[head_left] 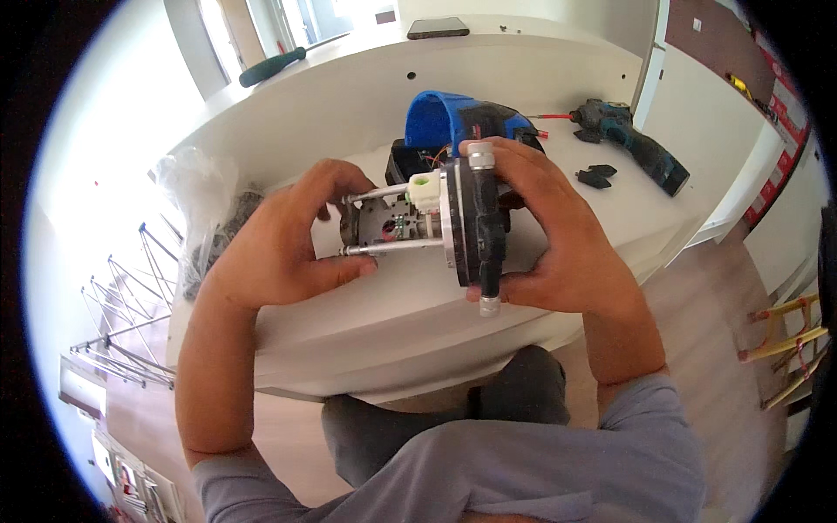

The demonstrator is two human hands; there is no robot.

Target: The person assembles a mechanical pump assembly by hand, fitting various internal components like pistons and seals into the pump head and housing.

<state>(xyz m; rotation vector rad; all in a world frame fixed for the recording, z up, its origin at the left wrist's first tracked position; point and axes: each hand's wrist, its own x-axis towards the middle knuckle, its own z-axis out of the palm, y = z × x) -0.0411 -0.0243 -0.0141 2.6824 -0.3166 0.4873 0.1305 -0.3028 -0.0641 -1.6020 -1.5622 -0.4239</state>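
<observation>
Between my hands, above the white worktop, is an opened mechanical unit (410,228): silver rods run from an inner frame with a small circuit board to a round black-and-silver head (450,222). A black bar (491,235) with silver knobs at both ends crosses that head. My left hand (292,231) curves around the rod end, thumb below and fingers above. Closed about the head and its bar, my right hand (549,227) has its thumb near the lower knob. Just behind the unit, a blue-and-black housing (427,109) lies open with thin wires showing inside.
A cordless driver (632,144) with a red-shafted bit lies at the right, near small black plastic pieces (596,176). A green-handled screwdriver (273,67) and a dark phone-like slab (438,29) rest on the raised back ledge. At left sits a clear plastic bag (199,200).
</observation>
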